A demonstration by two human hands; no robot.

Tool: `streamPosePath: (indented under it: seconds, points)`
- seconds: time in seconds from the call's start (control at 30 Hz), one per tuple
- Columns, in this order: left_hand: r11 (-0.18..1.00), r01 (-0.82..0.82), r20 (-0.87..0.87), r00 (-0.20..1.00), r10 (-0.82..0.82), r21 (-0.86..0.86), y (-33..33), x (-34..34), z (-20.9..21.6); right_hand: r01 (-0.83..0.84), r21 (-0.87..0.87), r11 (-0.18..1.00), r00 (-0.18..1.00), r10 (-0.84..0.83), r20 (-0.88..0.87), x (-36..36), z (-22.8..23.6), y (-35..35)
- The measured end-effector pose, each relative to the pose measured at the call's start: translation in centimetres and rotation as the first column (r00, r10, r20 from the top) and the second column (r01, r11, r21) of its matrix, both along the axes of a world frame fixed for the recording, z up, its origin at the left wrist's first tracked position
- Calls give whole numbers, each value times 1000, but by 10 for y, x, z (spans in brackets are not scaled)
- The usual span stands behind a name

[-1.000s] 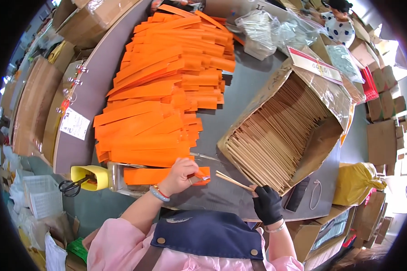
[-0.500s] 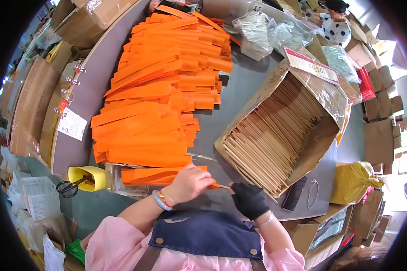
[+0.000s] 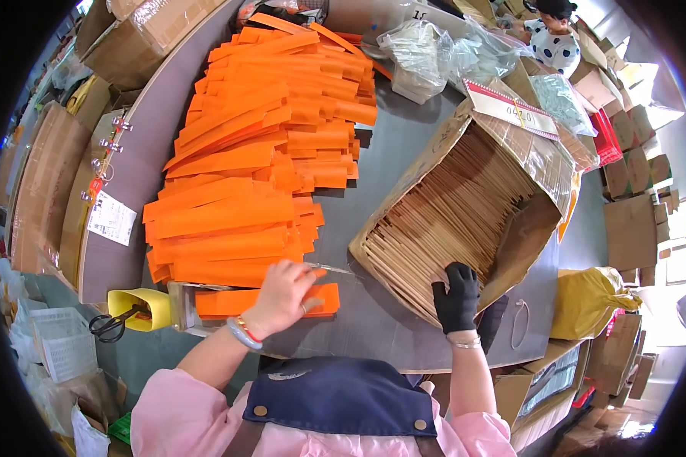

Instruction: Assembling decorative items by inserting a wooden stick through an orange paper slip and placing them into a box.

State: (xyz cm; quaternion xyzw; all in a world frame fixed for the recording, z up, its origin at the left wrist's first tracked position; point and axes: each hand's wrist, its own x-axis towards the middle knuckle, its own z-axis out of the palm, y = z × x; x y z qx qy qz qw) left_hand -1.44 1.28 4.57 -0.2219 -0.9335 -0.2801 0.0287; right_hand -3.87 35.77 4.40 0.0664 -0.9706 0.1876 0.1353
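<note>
Hands first: our bare left hand (image 3: 280,295), a beaded bracelet at its wrist, lies palm-down with fingers loosely spread on a flat orange paper sleeve (image 3: 267,301), pressing rather than gripping it. That sleeve is long, narrow and matt, lying apart at the near end of a grey tabletop (image 3: 373,190), directly under our fingertips. Just beyond the fingers, a thin pale stick (image 3: 329,268) pokes out past the sleeve's far edge. Beyond that, a large heap of identical orange paper sleeves (image 3: 259,152), fanned in overlapping layers.

Our right hand (image 3: 456,295), in a black knit glove, reaches into the near corner of a tipped brown cardboard box (image 3: 541,167); its fingertips rest on tightly packed pale wooden sticks (image 3: 450,217), and we cannot tell whether they pinch any.

Left of our left wrist: a yellow plastic holder (image 3: 133,305) with black-handled scissors (image 3: 110,326).
</note>
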Motion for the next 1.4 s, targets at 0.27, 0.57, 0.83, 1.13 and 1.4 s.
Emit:
streamPosePath:
  seconds: [0.27, 0.57, 0.83, 1.13, 1.4]
  points:
    - [975, -59, 11, 998, 58, 216, 0, 13, -45, -41, 193, 980, 996, 24, 90, -8, -9, 8]
    - [953, -87, -14, 995, 95, 291, 3, 11, -33, 72, 33, 997, 997, -72, -5, -4, 10, 7]
    - [901, -14, 123, 991, -43, 434, -8, 10, -44, -349, -58, 935, 867, 345, 358, 44, 55, -32]
    - [946, 159, -21, 987, -159, 281, 9, 11, -20, -416, -65, 907, 821, 406, 401, 51, 37, -54]
    - [980, 196, -231, 955, -185, 25, 16, 6, 24, -216, -628, 747, 877, 432, 212, 47, 32, -66]
